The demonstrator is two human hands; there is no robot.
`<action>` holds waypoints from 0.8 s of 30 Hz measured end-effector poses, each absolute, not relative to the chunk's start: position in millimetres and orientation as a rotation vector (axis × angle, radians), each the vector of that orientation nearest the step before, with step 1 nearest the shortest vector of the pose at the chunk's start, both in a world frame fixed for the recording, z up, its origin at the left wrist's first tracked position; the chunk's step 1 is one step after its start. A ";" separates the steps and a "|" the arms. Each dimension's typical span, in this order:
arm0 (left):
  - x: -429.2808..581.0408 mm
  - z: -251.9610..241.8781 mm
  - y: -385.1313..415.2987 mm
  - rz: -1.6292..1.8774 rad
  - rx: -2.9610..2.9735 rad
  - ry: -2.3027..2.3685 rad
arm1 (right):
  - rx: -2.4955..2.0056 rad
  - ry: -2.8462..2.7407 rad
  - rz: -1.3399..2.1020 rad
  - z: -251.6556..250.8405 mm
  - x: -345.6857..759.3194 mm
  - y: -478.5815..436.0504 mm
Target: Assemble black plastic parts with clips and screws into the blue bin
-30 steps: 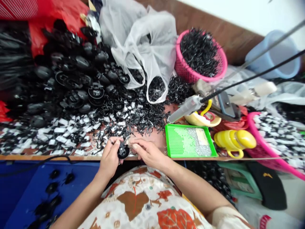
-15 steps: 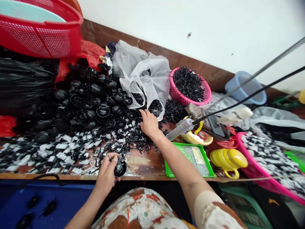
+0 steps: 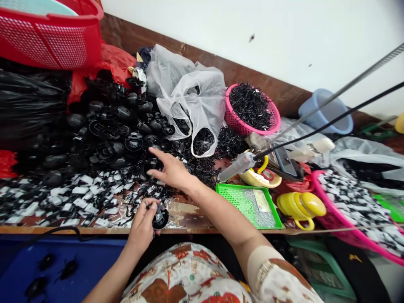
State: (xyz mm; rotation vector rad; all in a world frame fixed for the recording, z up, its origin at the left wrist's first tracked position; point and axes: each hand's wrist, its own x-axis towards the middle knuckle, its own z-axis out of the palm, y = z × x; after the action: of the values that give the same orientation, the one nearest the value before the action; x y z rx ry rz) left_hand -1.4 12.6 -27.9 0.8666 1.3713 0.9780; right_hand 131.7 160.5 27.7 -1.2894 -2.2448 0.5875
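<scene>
Near the table's front edge, my left hand (image 3: 142,226) is closed around a round black plastic part (image 3: 160,218) with a dark disc-like rim. My right hand (image 3: 172,169) reaches over the pile of black plastic parts (image 3: 109,153), its index finger and thumb spread apart. Between and beyond those fingertips lie dark parts; whether the fingers touch one I cannot tell. White-and-black small pieces (image 3: 80,191) are scattered left of my left hand. Thin black pieces (image 3: 202,170) lie heaped behind my right wrist.
A white plastic bag (image 3: 202,92) and a pink basket (image 3: 235,115) of black pieces stand behind. To the right are a screwdriver hanging on a cable (image 3: 236,166), a green tray (image 3: 225,195), a yellow mug (image 3: 295,206) and a larger pink basket (image 3: 336,219). A red basket (image 3: 63,44) stands back left.
My right hand has moved left from the thin black pieces to the larger black parts, and its fingers have spread. My left hand still holds the round part. The view has shifted slightly.
</scene>
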 end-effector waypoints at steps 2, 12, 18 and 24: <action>-1.4 -29.2 12.3 0.980 0.870 1.361 | -1.372 -2.155 0.423 32.1 146.9 175.4; -2.6 -30.4 13.5 0.985 0.891 1.352 | -1.853 -2.347 0.042 25.5 182.6 185.2; -3.6 -24.7 13.3 0.963 0.875 1.322 | -1.528 -2.405 -0.067 21.6 214.6 100.5; 8.9 -11.8 12.9 0.928 0.737 1.148 | -1.562 -2.537 0.398 -11.4 217.7 10.5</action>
State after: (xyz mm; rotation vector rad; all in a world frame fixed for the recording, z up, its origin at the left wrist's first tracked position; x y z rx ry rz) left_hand 8.9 12.9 -11.8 0.7366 1.1483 0.9284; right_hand 217.7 10.5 -11.4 -1.5617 -2.5368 0.3976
